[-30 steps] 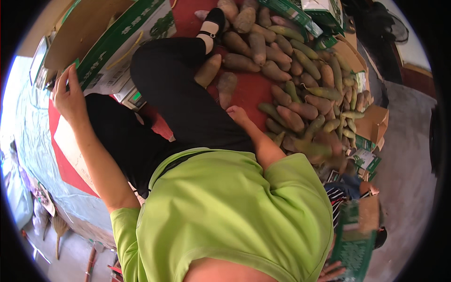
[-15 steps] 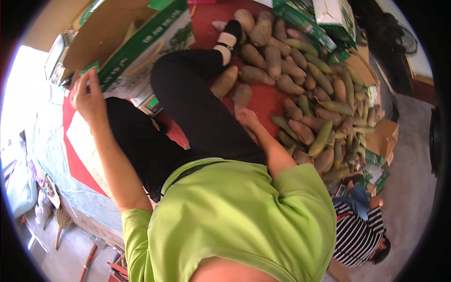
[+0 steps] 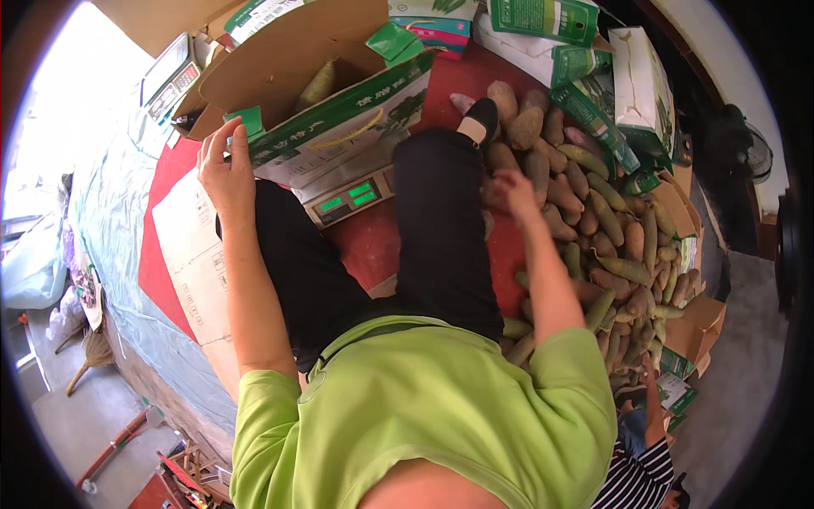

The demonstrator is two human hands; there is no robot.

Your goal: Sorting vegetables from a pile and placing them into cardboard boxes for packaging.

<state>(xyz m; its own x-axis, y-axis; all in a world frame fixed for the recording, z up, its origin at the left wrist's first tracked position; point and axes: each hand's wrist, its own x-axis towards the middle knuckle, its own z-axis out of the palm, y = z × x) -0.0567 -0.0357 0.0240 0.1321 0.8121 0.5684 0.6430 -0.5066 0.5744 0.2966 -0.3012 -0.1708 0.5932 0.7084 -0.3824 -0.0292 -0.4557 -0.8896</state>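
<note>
My left hand (image 3: 227, 176) is at the near left corner of an open green and white cardboard box (image 3: 343, 140), thumb and fingers closed on the edge by its green flap. Inside the box lies a pale green radish (image 3: 317, 86). Under the box is a digital scale (image 3: 352, 200) with lit green displays. My right hand (image 3: 514, 197), smeared by motion, is beside my right knee at the near edge of a pile of soil-covered radishes (image 3: 606, 216). A blurred brown radish shows by its fingers; whether they grip it I cannot tell.
A flattened cardboard sheet (image 3: 193, 254) lies at my left on the red mat (image 3: 373, 250). Green and white cartons (image 3: 640, 93) stand behind the pile. Another person in a striped shirt (image 3: 632, 479) is at the lower right, one hand at the pile. A second scale (image 3: 170, 76) stands far left.
The view has shifted, bringing more of the box and scale into sight. My right hand has moved forward from a radish beside my leg to the pile's edge. My left hand stays at the box corner.
</note>
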